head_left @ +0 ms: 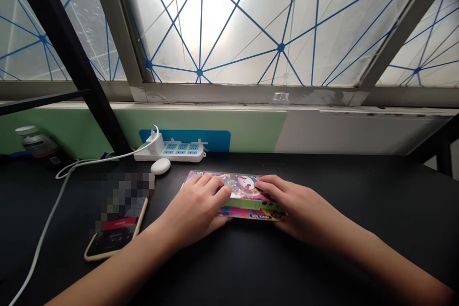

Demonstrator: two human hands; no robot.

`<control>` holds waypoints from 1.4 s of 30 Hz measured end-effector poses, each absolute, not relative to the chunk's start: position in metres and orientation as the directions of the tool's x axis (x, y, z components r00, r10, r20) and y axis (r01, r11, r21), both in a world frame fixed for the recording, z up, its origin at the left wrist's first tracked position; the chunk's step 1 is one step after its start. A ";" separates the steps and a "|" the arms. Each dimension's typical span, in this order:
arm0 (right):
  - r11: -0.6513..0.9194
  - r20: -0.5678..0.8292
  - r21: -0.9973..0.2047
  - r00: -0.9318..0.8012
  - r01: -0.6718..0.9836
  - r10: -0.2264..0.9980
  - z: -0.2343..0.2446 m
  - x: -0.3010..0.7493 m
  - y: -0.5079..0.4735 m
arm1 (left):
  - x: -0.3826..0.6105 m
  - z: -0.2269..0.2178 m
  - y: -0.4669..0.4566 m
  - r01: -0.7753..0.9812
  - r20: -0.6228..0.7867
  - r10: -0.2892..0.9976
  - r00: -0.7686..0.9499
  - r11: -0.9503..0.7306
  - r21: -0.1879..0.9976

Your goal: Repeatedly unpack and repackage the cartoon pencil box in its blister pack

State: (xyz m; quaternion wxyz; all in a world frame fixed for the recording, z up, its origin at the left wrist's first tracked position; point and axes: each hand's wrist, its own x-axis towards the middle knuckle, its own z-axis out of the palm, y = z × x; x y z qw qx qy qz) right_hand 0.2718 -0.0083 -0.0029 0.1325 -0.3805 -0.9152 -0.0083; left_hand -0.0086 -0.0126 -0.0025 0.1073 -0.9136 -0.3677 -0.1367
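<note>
A colourful pencil box lies on the black desk in front of me, with a cartoon face on its lid and a green strip along its near side. Lettering on the near edge reads "PENCIL BOX". My left hand grips its left end, fingers over the top and thumb along the near side. At the right end my right hand holds it too, fingertips on the lid. Parts of the box's ends and underside are hidden by my hands.
Left of the box lies a phone in a pale case, partly pixelated. Behind it are a white earbud case and a power strip with a plugged-in charger and white cable. A bottle stands far left, near a black frame post.
</note>
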 end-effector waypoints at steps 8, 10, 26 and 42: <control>0.718 0.157 -0.160 -0.701 0.677 0.696 0.006 0.280 -0.008 | -0.017 -0.010 -0.003 0.764 0.362 0.718 0.594 -0.644 0.023; 0.700 0.119 -0.179 -0.691 0.691 0.712 0.011 0.280 -0.008 | -0.021 -0.014 0.001 0.800 0.335 0.765 0.551 -0.597 0.049; 0.564 0.275 -0.195 -0.508 0.802 0.817 -0.009 0.286 0.014 | -0.013 -0.009 -0.010 0.813 0.446 0.733 0.514 -0.582 0.018; 0.731 0.664 0.142 -0.612 0.667 0.429 0.004 0.280 -0.001 | -0.017 0.011 -0.015 0.803 0.634 0.557 0.537 -0.567 -0.182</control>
